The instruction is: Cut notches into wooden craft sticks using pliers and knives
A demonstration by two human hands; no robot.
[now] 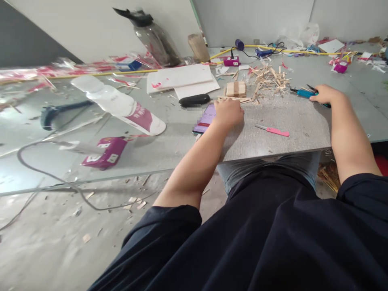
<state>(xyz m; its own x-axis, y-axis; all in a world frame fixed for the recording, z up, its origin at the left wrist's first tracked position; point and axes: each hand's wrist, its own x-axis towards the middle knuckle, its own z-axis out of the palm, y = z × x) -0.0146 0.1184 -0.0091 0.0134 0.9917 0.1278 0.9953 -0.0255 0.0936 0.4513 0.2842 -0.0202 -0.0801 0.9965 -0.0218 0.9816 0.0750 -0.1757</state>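
Observation:
My left hand [229, 113] is on the wooden board, its fingers curled down onto a few thin wooden sticks [245, 100]; the fingertips are partly hidden. Beside its wrist lies a phone [207, 118] with a lit purple screen. Further right, my right hand [326, 94] is closed on the blue handles of a pair of pliers [306, 93], whose jaws point left. A pink-handled craft knife [277, 131] lies on the board between my arms. Just past my left hand sit a banded bundle of flat wooden sticks [236, 89] and a heap of loose sticks [269, 79].
The grey board [251, 144] rests at the table's front edge. To the left are a black-handled tool [194, 100], a white bottle [121, 106], a purple box [106, 152] and a trailing cable [75, 185]. White sheets [182, 79] and a dark water bottle [157, 42] stand behind.

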